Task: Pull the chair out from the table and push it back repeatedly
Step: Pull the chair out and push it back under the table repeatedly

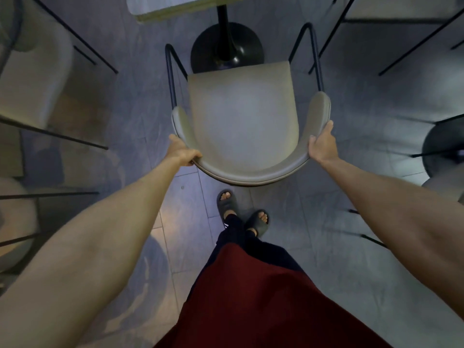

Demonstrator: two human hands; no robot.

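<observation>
A beige padded chair [242, 116] with a curved backrest and thin black metal legs stands on the floor in front of me. Its seat front reaches the round black base [208, 50] of the table, whose pale top [173, 7] shows at the upper edge. My left hand [182, 153] grips the left side of the curved backrest. My right hand [322, 144] holds the right side of the backrest, fingers wrapped over its rim. My two feet in dark slippers stand just behind the chair.
Similar beige chairs [32, 79] with black legs stand close on the left. Another table and black legs [414, 43] sit at the upper right, and a dark round base [444, 146] at the right edge. Grey tiled floor [288, 234] lies behind the chair.
</observation>
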